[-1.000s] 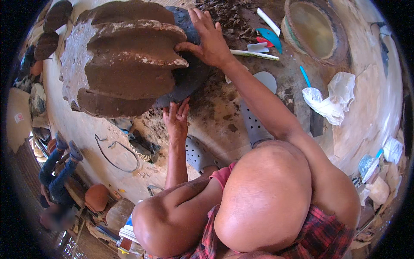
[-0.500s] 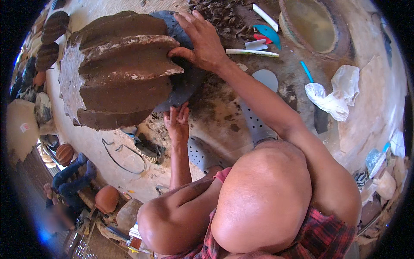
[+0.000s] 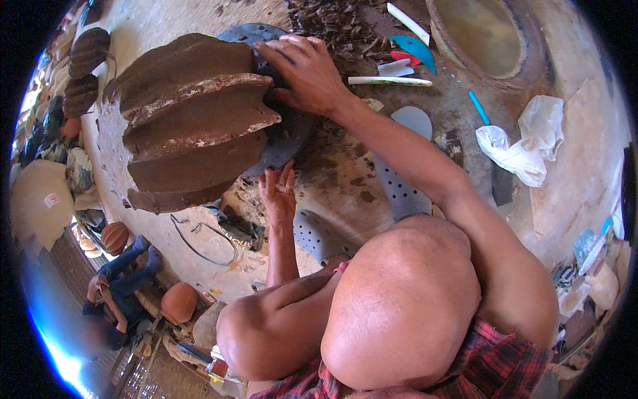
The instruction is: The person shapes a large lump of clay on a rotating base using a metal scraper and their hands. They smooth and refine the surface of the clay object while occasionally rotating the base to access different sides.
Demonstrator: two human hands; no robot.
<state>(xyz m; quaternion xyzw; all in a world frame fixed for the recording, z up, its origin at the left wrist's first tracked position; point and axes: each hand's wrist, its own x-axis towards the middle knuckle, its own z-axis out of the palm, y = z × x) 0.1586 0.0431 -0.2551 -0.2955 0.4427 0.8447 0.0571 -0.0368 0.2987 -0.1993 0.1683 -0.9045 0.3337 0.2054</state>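
A large ribbed clay pot (image 3: 193,126), brown and unfired, with deep horizontal ridges, sits on a dark round turntable (image 3: 286,136) at the upper left of the work floor. The right hand (image 3: 306,73) lies on the turntable just beside the pot's ridges, fingers spread and laid flat, fingertips touching the clay at the upper ridge; it pinches nothing. The left hand (image 3: 278,193) is lower, below the turntable's near edge, fingers loosely spread and pointing up toward the pot, apart from it; whether it touches the disc I cannot tell.

Two grey perforated clogs (image 3: 399,189) lie just right of the left hand, on the clay-stained floor (image 3: 345,166). Beyond the right hand lie a white stick (image 3: 389,81), a small white scraper (image 3: 395,68), a teal curved rib (image 3: 415,50) and a red piece (image 3: 401,56) beside it. A wide shallow basin (image 3: 492,33) stands at the top right. Near it are a blue tool (image 3: 478,108) and a crumpled white plastic bag (image 3: 525,139). At the far right edge sits a small blue-and-white package (image 3: 588,243), too blurred to describe. At the far left a pale rounded sack carries a small white square label with red marking (image 3: 51,199). A wire loop (image 3: 203,239) lies below the pot, and another person (image 3: 116,286) crouches at the lower left near round terracotta pots (image 3: 178,302).
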